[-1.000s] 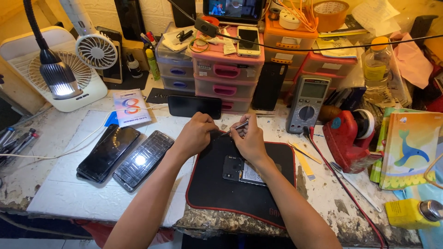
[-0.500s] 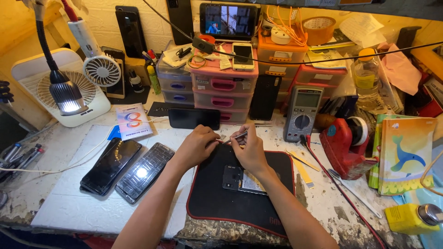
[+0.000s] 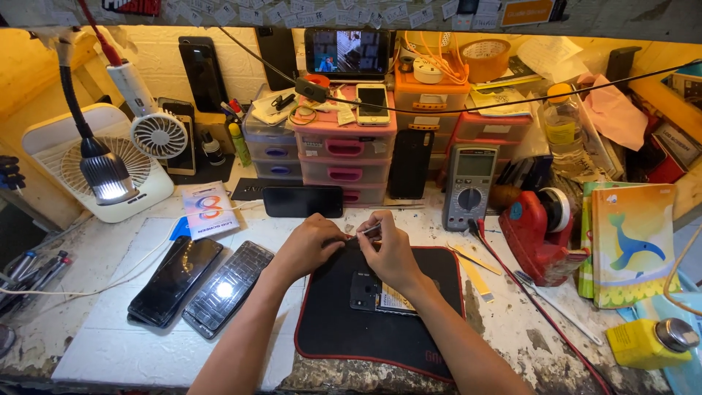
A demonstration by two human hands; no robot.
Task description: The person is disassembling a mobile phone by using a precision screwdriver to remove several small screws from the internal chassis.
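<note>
Little has shifted since the earlier frames: both hands hold the same spot at the far edge of the black mat (image 3: 380, 329), and only the viewpoint has drifted slightly.

Between the fingertips sits a small part, too tiny to identify, gripped with what looks like slim tweezers (image 3: 368, 231) in the right hand (image 3: 391, 252). That hand is curled narrow around the tool, thumb and forefinger pinched. The left hand (image 3: 311, 245) is closed in a loose fist, its fingertips meeting the right's at the part. Both wrists rest low on the mat and forearms converge from the near edge of the desk (image 3: 110, 344).

Working this well likely means keeping the wrists planted and the pinch light, so the part does not spring away.

Just beneath the right wrist lies an opened phone (image 3: 376, 292). Left of the left forearm lie two dark phone screens (image 3: 201, 285); beyond the hands, another dark phone (image 3: 303, 201). A multimeter (image 3: 469, 186) stands to the right.
</note>
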